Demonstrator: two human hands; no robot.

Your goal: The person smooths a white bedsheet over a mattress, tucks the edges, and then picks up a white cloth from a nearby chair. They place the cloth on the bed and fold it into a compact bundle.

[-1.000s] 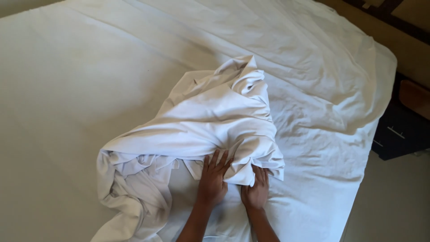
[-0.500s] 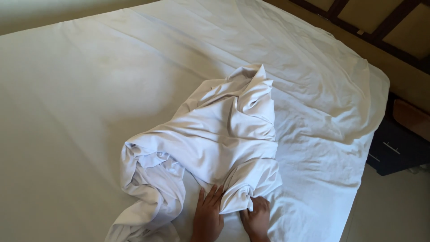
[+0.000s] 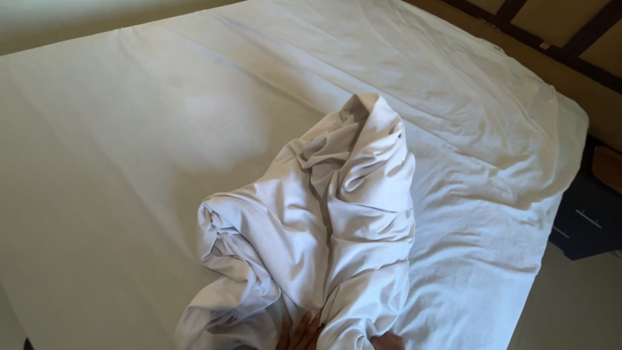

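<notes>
Since half a second ago the bundled white sheet (image 3: 324, 227) has been drawn closer to the near edge of the bed (image 3: 129, 129), and both hands have slipped almost out of the bottom of the view, where a second ago their wrists and forearms still showed. Largest in the view is the bed itself, covered by a white fitted sheet that lies smooth on the far and left parts and wrinkles toward its right corner. On the bed, near its front edge and a little right of its middle, lies the bundled white sheet, a crumpled heap with one fold standing up in a peak toward the far side of the bed and a rolled lump at its left. Beyond the right corner of the bed stands a dark cabinet (image 3: 583, 220) on a pale floor (image 3: 576, 304), well apart from the bundle. At the near edge of the bed the left hand (image 3: 299, 334) rests against the underside of the bundle, its grip spread, fingers fanned out and touching the cloth. Just beside it, the right hand (image 3: 387, 341) shows only as a sliver under a hanging fold of the bundle; whether its grip is spread or closed on the cloth cannot be told.
</notes>
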